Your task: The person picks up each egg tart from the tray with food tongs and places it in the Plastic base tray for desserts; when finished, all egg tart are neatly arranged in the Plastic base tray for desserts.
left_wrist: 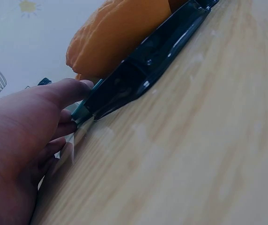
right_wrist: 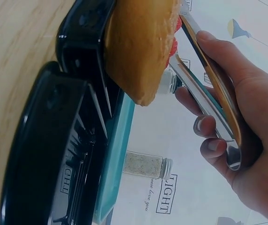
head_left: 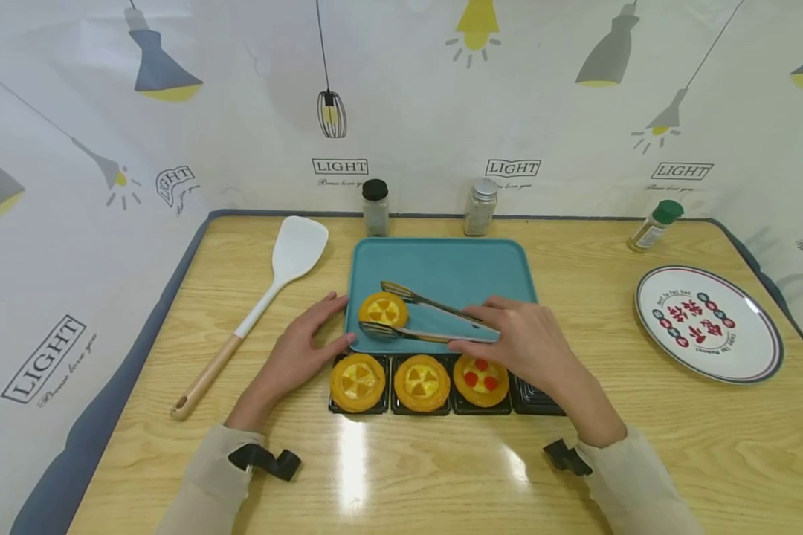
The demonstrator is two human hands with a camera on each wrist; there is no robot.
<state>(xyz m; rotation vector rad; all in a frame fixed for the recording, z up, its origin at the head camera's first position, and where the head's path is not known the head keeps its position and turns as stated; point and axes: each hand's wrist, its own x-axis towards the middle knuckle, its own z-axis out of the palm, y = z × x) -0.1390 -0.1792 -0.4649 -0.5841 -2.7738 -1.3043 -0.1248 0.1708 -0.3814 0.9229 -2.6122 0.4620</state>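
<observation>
My right hand (head_left: 525, 338) grips metal tongs (head_left: 435, 336) with gold-toned parts, thumb on one arm and fingers round the other. In the head view the tongs' tips lie on either side of an egg tart (head_left: 383, 309) on the blue tray (head_left: 455, 260); whether they squeeze it I cannot tell. My left hand (head_left: 301, 345) rests against the tray's left edge, thumb and forefinger spread apart. In front of the tray, black plastic cups (head_left: 540, 397) stand in a row. Two hold yellow-patterned tarts (head_left: 358, 383), and a third tart (head_left: 481, 380) bears red dots.
A white spatula (head_left: 297, 249) with a wooden handle lies at left. Behind the tray stand a black-capped jar (head_left: 375, 208) and a silver-capped jar (head_left: 480, 208). At right are a green-capped bottle (head_left: 656, 225) and a patterned white plate (head_left: 743, 338). Printed sheeting encloses the table.
</observation>
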